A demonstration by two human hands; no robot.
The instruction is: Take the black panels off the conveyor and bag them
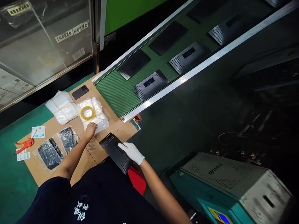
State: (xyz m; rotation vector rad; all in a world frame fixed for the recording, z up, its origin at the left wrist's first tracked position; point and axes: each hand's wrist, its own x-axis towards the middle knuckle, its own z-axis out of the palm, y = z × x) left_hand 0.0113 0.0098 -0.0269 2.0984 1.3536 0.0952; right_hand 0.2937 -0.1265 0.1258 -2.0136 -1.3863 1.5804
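Observation:
My bare left hand [91, 128] is at the near edge of a stack of clear plastic bags [101, 119], fingers bent together on the top bag. On that stack lies a roll of yellow tape [87, 113]. My right hand [131, 152], in a white glove, grips a black perforated plastic panel [114, 149] by its side. The panel is tilted, in front of my body at the table's near edge. My right fingers are partly hidden behind it.
Cardboard [91, 152] covers the table, with a second bag stack [62, 107], a phone [80, 92], bagged dark panels [51, 154], orange snips [25, 143] and labels [38, 132]. More panels lie on the green conveyor [112, 93]. A teal machine [210, 193] stands at right, a red stool [136, 180] below.

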